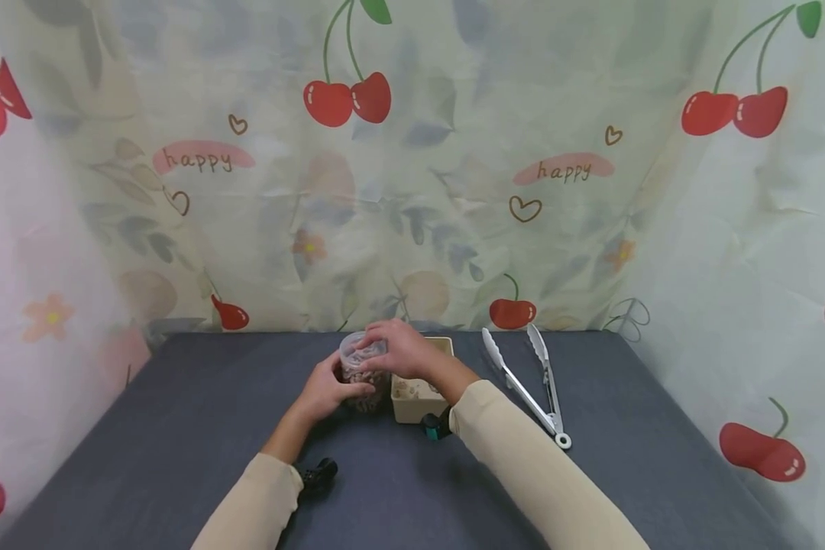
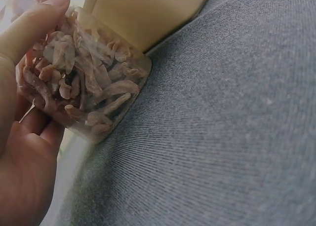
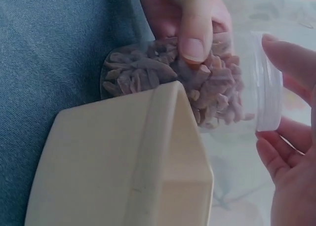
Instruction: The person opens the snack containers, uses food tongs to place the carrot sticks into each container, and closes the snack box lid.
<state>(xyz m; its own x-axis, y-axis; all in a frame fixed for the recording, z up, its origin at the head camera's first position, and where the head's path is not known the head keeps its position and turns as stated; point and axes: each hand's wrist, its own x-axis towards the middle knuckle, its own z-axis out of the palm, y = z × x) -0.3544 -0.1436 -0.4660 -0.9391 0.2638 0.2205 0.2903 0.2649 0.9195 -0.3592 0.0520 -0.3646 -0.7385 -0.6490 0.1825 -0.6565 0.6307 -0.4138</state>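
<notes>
A clear plastic jar [image 1: 362, 374] packed with brownish dried pieces stands on the dark grey tablecloth [image 1: 179, 428] near the back middle. My left hand [image 1: 330, 391] grips the jar's body from the left, and its thumb [image 3: 195, 31] presses on the side wall. My right hand [image 1: 393, 347] is curled over the jar's clear lid [image 3: 269, 83], with fingers [image 3: 289, 60] on the rim. In the left wrist view the jar [image 2: 84, 83] leans against my palm [image 2: 24, 167]. A beige square box [image 1: 418, 397] sits touching the jar's right side.
Metal tongs [image 1: 532, 382] lie open on the cloth to the right of the box. A cherry-print curtain [image 1: 412, 191] closes off the back and both sides. The beige box [image 3: 128, 162] holds a little pale material.
</notes>
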